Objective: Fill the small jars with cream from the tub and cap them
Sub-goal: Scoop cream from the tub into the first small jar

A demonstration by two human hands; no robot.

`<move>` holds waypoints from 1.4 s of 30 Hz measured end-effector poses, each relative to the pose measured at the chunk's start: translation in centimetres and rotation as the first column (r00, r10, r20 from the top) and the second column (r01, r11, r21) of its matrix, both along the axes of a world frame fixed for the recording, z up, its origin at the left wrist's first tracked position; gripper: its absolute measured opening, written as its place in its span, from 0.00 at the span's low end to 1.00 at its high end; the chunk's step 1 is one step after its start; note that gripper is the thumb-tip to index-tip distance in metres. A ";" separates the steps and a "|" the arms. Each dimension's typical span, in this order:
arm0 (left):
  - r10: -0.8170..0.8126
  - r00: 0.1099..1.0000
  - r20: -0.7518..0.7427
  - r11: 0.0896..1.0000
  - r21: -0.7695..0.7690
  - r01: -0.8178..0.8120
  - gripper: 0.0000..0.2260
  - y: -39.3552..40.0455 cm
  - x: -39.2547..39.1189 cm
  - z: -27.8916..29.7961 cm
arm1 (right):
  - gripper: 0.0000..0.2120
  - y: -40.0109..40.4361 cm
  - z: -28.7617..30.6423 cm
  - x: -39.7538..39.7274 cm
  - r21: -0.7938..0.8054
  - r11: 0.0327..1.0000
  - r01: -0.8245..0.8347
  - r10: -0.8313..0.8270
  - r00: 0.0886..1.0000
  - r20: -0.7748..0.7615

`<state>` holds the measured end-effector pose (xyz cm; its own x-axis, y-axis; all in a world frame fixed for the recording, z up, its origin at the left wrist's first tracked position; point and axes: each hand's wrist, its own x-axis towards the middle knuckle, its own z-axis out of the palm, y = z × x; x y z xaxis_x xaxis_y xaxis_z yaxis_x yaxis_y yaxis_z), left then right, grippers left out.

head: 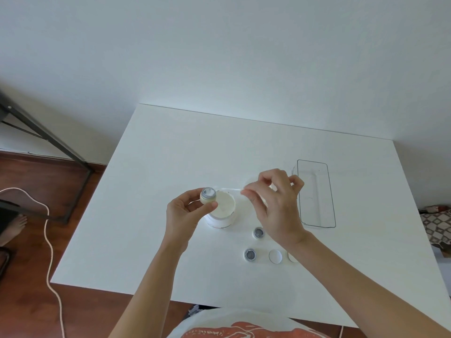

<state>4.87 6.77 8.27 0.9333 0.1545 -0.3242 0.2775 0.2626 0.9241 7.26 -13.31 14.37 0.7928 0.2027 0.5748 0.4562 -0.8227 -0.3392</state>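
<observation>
Left hand [185,211] pinches jar [208,195], mouth up, over tub [223,211]; right hand [275,203] just right, fingers pinched, grasping what—can't tell.

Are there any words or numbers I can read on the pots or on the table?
No words or numbers can be read anywhere.
Cream tub: a thin reddish line low on its side, too small and blurred to read.
Small jar in the left hand: no writing shows.
</observation>
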 end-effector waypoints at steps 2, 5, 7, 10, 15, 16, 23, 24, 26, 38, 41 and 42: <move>-0.003 1.000 -0.002 1.000 0.004 0.003 0.15 0.1 -0.1 0.0 | 0.11 0.0 0.0 0.3 0.099 0.991 0.093 -0.084 0.992 -0.094; 0.002 1.000 -0.008 1.000 0.008 -0.002 0.15 0.2 -0.2 -0.2 | 0.10 -0.1 -0.6 0.8 0.095 0.983 0.159 -0.137 0.970 -0.202; 0.005 1.000 -0.012 1.000 0.010 -0.005 0.15 0.2 -0.2 -0.3 | 0.08 -0.1 -1.3 1.0 0.014 0.989 0.145 -0.137 0.958 -0.252; 0.005 1.000 -0.018 1.000 0.020 -0.004 0.16 0.2 -0.3 -0.4 | 0.07 0.4 -2.3 1.2 -0.162 0.983 0.082 -0.123 0.956 -0.267; 0.003 1.000 -0.015 1.000 0.025 -0.003 0.16 0.3 -0.4 -0.4 | 0.08 2.1 -3.3 1.9 -0.428 0.903 -0.051 -0.058 0.969 -0.239; 0.005 1.000 -0.016 1.000 0.027 -0.004 0.16 0.3 -0.4 -0.4 | 0.08 2.5 -3.5 2.0 -0.468 0.881 -0.068 -0.059 0.966 -0.252; 0.022 1.000 -0.018 1.000 0.022 -0.022 0.16 0.6 -0.6 -0.4 | 0.13 3.4 -5.2 2.8 -0.469 0.851 -0.237 -0.014 0.882 -0.472; 0.023 1.000 -0.017 0.999 0.023 -0.023 0.16 0.7 -0.6 -0.4 | 0.13 3.4 -5.4 2.7 -0.447 0.864 -0.230 -0.021 0.871 -0.491; 0.023 1.000 -0.017 0.999 0.027 -0.023 0.16 0.8 -0.7 -0.4 | 0.12 3.2 -5.5 2.7 -0.389 0.904 -0.175 -0.059 0.851 -0.521; 0.028 0.999 -0.019 0.999 0.027 -0.028 0.16 0.7 -1.0 -0.2 | 0.14 -0.1 -3.3 3.2 -0.004 0.947 0.321 -0.177 0.513 -0.840; 0.027 1.000 -0.016 0.999 0.024 -0.027 0.15 0.5 -0.9 -0.1 | 0.14 -0.6 -2.3 3.2 0.091 0.924 0.372 -0.118 0.502 -0.857; 0.031 0.999 -0.015 0.999 0.019 -0.031 0.15 0.4 -0.9 -0.1 | 0.13 -0.7 -1.9 3.1 0.141 0.912 0.386 -0.081 0.506 -0.859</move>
